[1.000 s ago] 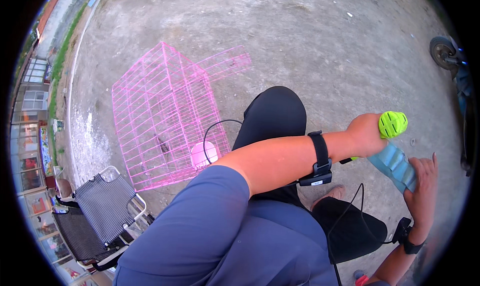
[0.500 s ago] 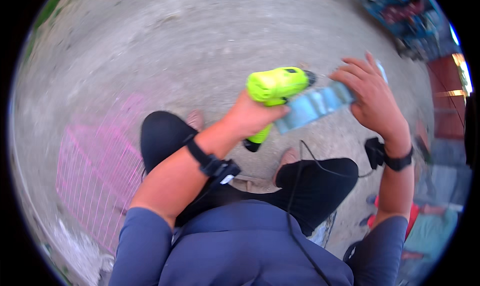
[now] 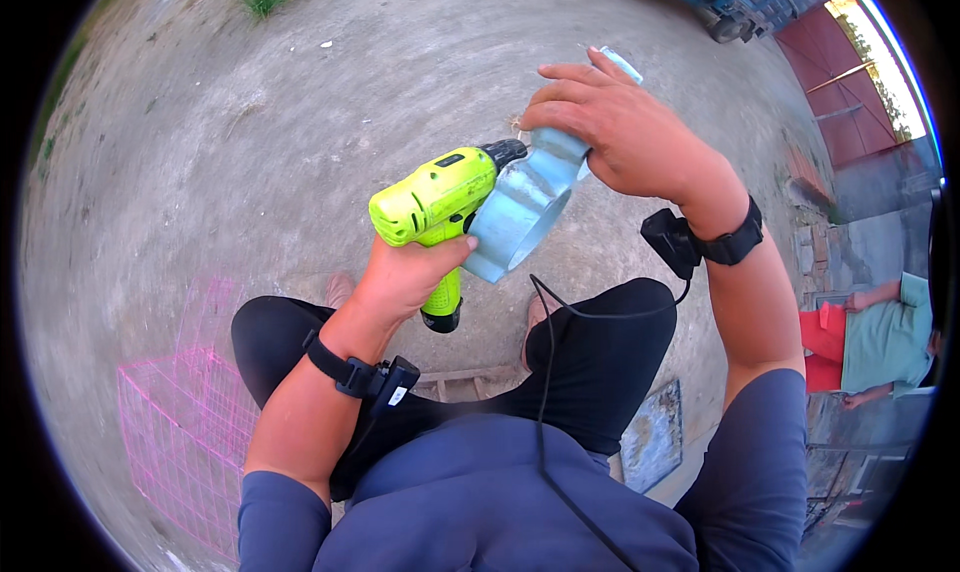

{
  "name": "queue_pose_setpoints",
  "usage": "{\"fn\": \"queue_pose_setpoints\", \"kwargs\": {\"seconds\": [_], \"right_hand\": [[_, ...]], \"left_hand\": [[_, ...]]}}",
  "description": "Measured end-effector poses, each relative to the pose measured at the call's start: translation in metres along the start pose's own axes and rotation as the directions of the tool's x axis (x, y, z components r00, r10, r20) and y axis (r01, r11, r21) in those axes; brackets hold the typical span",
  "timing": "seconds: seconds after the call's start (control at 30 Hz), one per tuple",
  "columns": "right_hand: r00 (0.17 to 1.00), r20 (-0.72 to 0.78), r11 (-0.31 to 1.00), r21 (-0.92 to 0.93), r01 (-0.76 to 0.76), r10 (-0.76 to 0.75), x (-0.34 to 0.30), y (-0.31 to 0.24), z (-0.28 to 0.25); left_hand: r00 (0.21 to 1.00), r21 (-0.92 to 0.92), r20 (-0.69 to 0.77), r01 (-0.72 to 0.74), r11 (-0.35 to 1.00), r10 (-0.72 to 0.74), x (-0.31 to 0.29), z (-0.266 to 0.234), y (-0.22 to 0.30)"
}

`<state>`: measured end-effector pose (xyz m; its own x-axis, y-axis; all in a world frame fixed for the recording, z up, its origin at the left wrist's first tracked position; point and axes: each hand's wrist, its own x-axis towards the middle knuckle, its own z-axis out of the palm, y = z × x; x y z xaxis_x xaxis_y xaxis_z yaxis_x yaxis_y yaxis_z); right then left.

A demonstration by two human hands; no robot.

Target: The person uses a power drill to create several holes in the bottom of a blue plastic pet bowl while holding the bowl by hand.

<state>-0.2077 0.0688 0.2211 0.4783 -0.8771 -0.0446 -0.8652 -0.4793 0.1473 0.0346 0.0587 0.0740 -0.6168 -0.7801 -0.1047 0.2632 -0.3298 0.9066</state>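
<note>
My left hand (image 3: 405, 277) is wrapped around the grip of a lime-green cordless drill (image 3: 430, 197), its black chuck pointing up and right. The thumb of that hand rests against the lower end of a light-blue curved piece (image 3: 515, 207) with a wide round hollow; its exact kind I cannot make out. My right hand (image 3: 615, 127) closes over the upper part of this piece, fingers bent across it, and a pale blue end sticks out beyond the fingertips. The drill's chuck lies right beside the blue piece; whether a bit is fitted I cannot tell.
A pink wire cage (image 3: 190, 422) stands at the lower left. Beside my right leg lies a flat, worn panel (image 3: 652, 437). A black cable (image 3: 545, 402) runs down over my lap. Another person (image 3: 870, 337) is at the right, and a blue vehicle (image 3: 735, 7) stands far right.
Both hands, the drill and the blue piece have shifted left in view. The blue piece has tilted more upright, its hollow now showing, and the chuck sits closer to it.
</note>
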Motion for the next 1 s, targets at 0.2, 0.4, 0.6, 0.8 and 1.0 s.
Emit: {"fn": "queue_pose_setpoints", "kwargs": {"seconds": [0.2, 0.4, 0.6, 0.8, 1.0], "right_hand": [[0.997, -0.078, 0.999, -0.033, 0.007, -0.009, 0.001, -0.001, 0.006], [0.915, -0.383, 0.991, 0.021, -0.131, 0.129, -0.009, 0.001, 0.008], [0.441, -0.411, 0.536, 0.819, -0.207, 0.798, -0.055, -0.013, 0.075], [0.671, 0.241, -0.45, 0.88, 0.154, 0.701, -0.059, -0.028, 0.127], [0.761, 0.148, -0.516, 0.812, 0.271, 0.632, -0.043, -0.029, 0.134]], "left_hand": [[0.999, 0.02, -0.039, 0.017, 1.0, -0.016, 0.0, 0.006, -0.001], [0.995, -0.084, -0.094, 0.026, 0.996, -0.034, 0.0, 0.009, -0.009], [0.992, -0.185, -0.122, 0.02, 0.983, -0.043, -0.003, 0.017, -0.006], [0.992, -0.262, -0.09, 0.059, 0.963, -0.085, -0.004, 0.019, -0.002], [0.99, -0.263, -0.063, 0.105, 0.959, -0.126, -0.005, 0.016, -0.004]]}}
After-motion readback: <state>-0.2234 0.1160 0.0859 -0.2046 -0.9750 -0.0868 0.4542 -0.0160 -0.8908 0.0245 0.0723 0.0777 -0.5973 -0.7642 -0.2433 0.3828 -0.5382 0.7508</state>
